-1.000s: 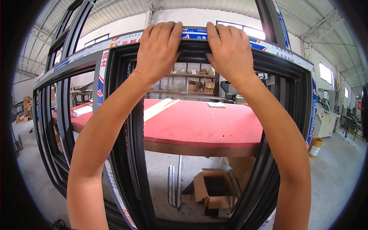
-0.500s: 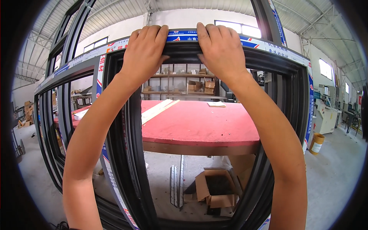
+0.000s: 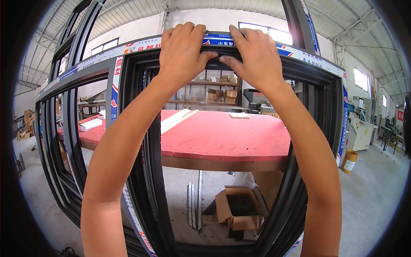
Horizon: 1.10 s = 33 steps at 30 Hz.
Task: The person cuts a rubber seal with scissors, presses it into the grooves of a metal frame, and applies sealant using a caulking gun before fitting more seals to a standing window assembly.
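A dark metal window frame [image 3: 319, 73] stands upright before me, its outer faces covered with printed white and blue protective film. My left hand [image 3: 183, 53] grips its top rail, fingers hooked over the upper edge and thumb along the inner underside. Close beside it, my right hand [image 3: 257, 60] holds the same rail the same way. The two thumbs point toward each other, with a small gap between their tips. The fingertips behind the rail are hidden. Both forearms rise in front of the frame's opening.
Beyond the opening lies a red-topped table [image 3: 227, 137] with pale strips [image 3: 177, 120] on it. Below are an open cardboard box [image 3: 239, 220] and metal profiles [image 3: 195, 205] on the floor. Another sash section [image 3: 68, 128] adjoins at left. A yellow-brown bucket [image 3: 349, 160] stands at right.
My left hand has slid right along the top rail, nearer to my right hand. The right hand has shifted slightly right, and its thumb now reaches inward. The view has moved a little.
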Each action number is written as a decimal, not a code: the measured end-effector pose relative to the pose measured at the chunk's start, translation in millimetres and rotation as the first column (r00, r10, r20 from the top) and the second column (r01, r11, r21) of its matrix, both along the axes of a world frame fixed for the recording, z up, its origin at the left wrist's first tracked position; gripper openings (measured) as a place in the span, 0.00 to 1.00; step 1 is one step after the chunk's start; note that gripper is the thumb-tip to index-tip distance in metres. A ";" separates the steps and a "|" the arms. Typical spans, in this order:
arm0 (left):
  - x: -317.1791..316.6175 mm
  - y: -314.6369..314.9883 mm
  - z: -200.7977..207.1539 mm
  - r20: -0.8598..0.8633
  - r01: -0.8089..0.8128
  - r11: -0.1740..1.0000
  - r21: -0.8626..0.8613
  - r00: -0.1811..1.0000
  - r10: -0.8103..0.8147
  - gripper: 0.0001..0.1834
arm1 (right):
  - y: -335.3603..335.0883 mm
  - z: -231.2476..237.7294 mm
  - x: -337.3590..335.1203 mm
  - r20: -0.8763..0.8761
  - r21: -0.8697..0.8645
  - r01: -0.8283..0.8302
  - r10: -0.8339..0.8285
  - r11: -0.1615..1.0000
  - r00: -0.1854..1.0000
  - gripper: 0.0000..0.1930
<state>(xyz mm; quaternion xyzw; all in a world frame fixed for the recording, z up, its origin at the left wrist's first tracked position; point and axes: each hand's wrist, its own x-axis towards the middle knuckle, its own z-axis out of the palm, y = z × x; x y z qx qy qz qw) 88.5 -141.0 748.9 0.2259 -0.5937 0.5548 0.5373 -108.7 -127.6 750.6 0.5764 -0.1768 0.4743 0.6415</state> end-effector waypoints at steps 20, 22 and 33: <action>-2.5 -8.6 -0.9 -0.004 -0.080 0.992 -0.097 0.997 0.080 0.29 | 3.9 13.3 -23.6 -0.048 0.076 0.046 -0.042 0.996 0.998 0.20; -3.7 -5.3 0.3 -0.023 -0.106 0.992 -0.067 0.994 0.105 0.30 | 6.6 9.2 -35.6 0.030 0.091 0.072 -0.075 0.993 0.997 0.22; -32.7 -4.2 -0.5 -0.073 -0.057 0.996 -0.074 0.996 0.052 0.29 | -5.4 12.9 -36.0 -0.002 -0.067 0.126 -0.126 0.990 0.992 0.21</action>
